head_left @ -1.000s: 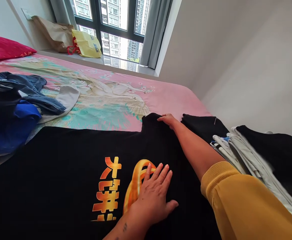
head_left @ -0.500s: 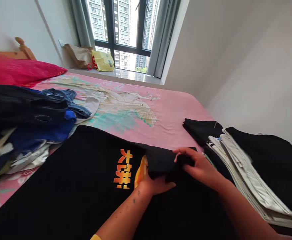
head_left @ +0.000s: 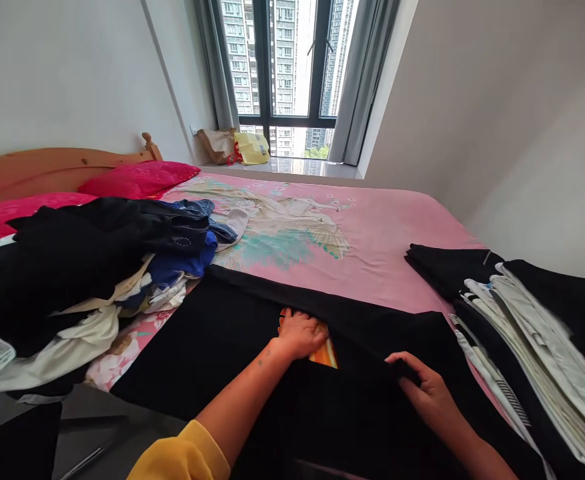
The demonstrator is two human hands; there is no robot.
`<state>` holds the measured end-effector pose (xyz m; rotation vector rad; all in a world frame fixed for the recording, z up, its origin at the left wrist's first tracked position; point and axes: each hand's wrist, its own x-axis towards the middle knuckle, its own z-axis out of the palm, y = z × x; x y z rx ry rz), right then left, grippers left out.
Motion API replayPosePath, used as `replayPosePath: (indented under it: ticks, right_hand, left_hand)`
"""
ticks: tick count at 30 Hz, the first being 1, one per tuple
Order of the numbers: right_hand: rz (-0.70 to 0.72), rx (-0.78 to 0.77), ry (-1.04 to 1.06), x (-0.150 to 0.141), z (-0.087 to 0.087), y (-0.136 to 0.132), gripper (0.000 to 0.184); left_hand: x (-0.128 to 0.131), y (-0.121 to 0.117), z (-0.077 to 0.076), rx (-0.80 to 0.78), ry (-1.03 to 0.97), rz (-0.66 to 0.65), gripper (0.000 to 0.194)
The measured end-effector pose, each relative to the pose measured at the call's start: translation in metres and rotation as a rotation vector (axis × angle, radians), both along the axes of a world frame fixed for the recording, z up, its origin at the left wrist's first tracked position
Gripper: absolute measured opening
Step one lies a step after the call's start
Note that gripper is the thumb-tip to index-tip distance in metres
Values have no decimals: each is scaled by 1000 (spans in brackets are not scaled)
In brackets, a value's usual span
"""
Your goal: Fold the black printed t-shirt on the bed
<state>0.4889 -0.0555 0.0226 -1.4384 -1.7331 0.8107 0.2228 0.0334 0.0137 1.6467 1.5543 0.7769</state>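
From the head camera, the only view I have, I see both bare hands at work on a black shirt [head_left: 192, 363] spread across the near part of the bed [head_left: 392, 220], between a loose heap of clothes [head_left: 92, 247] and a folded stack [head_left: 547, 340]. My left hand [head_left: 301, 335] lies palm down on the shirt, over its orange print [head_left: 325, 354]; that grip is loose, the fingers lightly bent and resting on the cloth, with nothing I can see caught between them, though the thumb is hard to make out. Just beyond those fingers runs the turned-over strip [head_left: 362, 319] along the shirt's far side, and it covers part of the print. My right hand [head_left: 429, 390] is near the strip's right end, its grip closed to a pinch, thumb and fingers together on the strip's near edge, which bunches slightly there. To the right of it, a folded black piece [head_left: 449, 267] lies on the bed just behind the stack. At the back, a red pillow [head_left: 145, 177] rests by the wooden headboard [head_left: 62, 167], and a brown bag [head_left: 216, 145] and a yellow bag [head_left: 252, 148] stand touching on the window sill [head_left: 307, 167].
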Motion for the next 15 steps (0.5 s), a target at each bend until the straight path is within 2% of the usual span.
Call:
replayPosePath:
  ticks: [3, 7, 10, 13, 15]
  right_hand:
    - [-47, 31, -29, 8, 11, -2, 23]
    - [-93, 91, -62, 17, 22, -6, 21]
    - [-97, 117, -100, 23, 36, -11, 21]
    - [-99, 121, -141, 30, 51, -19, 23]
    - [-147, 116, -155, 35, 57, -28, 24]
  left_hand:
    - [-41, 19, 7, -99, -310, 228, 2]
    - [-92, 56, 17, -116, -514, 518, 17]
    - [-133, 76, 24, -84, -629, 761, 21]
    - [-180, 80, 32, -43, -657, 948, 24]
    - [-210, 73, 36, -38, -635, 1012, 27]
